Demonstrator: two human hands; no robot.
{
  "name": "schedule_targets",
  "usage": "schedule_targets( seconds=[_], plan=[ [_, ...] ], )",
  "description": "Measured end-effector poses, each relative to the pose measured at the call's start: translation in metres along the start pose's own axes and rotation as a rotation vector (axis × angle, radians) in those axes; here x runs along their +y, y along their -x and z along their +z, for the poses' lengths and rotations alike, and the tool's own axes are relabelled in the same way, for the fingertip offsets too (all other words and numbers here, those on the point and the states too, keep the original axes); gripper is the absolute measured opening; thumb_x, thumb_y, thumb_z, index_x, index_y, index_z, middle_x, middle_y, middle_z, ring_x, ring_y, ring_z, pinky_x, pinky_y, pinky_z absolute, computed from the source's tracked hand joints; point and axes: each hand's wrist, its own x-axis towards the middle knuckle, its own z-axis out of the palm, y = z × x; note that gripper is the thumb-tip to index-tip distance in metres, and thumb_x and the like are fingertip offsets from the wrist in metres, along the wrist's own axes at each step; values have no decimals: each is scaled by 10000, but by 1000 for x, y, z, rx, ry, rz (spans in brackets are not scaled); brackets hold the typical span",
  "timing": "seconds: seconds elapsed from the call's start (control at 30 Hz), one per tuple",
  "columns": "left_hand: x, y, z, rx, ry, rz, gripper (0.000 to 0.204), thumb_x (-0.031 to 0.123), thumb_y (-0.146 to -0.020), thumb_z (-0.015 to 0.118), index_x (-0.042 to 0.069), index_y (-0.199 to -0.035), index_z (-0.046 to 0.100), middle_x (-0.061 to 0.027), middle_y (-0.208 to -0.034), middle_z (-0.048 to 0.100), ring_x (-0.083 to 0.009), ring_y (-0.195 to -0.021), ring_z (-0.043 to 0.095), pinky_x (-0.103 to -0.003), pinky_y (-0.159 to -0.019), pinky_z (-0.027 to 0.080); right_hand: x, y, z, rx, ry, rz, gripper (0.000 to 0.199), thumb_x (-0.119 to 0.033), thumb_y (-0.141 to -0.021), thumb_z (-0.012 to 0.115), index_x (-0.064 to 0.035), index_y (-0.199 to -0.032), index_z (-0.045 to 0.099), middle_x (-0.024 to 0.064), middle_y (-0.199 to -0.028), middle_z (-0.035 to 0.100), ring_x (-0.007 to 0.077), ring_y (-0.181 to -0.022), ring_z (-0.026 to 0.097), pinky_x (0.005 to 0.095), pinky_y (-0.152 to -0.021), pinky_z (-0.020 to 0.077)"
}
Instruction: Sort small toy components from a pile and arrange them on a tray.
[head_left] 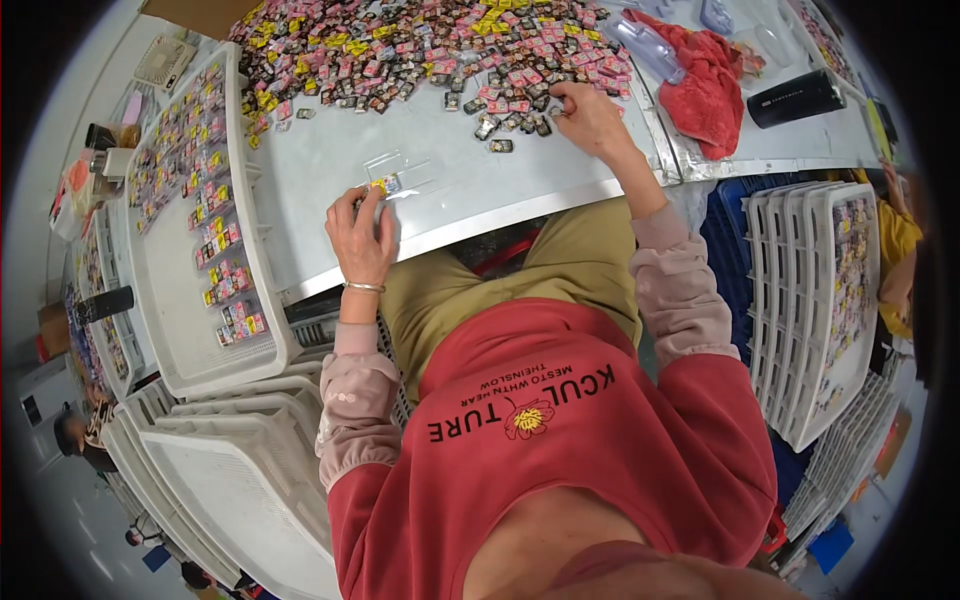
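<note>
Nearest, stacked white trays (235,450) sit at the person's left, one upper tray (190,330) holding rows of small packets, probably sorted stock. Left hand (362,232) lies flat on the tabletop (330,160), fingers together, pressing a clear plastic sleeve (400,172) with one small packet (386,184) at its edge; likely pinned so it stays put. Farther out, right hand (590,118) reaches the loose heap of packets (420,45), fingertips pinched; whether they hold one cannot be told. Red cloth (705,85) and a black cylinder (797,98) lie beyond.
</note>
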Motion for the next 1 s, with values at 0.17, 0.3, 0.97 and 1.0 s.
schedule_targets(
  seconds=[0.17, 0.3, 0.97, 1.0],
  plan=[
    [2, -2, 0, 3, 13, -7, 340, 69, -739, 649, 84, -1078, 633, -96, -1054, 559, -283, -974, 504, -391, -850, 393, 37, -9, -3, -82, -278, 85, 215, 10, -744, 592, -30, -942, 665, 74, -787, 650, 145, -701, 617, 274, -652, 493],
    [4, 0, -2, 43, 34, -1, 341, 64, -737, 643, 78, -1078, 632, -98, -1060, 560, -285, -967, 507, -390, -854, 393, 64, -17, -12, 9, -664, 136, 137, 7, -791, 588, 14, -910, 657, 51, -764, 649, 90, -681, 589, 233, -653, 484],
    [7, -9, -4, 16, 105, 105, 340, 48, -712, 650, 50, -1049, 611, -96, -1092, 580, -305, -1035, 514, -392, -880, 413, 8, -11, 6, -79, -321, 0, 189, -96, -778, 638, -23, -951, 619, 89, -839, 649, 172, -727, 618, 290, -629, 489],
    [6, -8, -4, -18, 114, 132, 338, 49, -718, 651, 44, -1054, 609, -94, -1105, 578, -308, -1043, 511, -399, -891, 416, -10, -10, 9, -210, -682, 172, 179, -110, -803, 654, -28, -957, 615, 66, -831, 652, 129, -711, 607, 255, -605, 479]
  ],
)
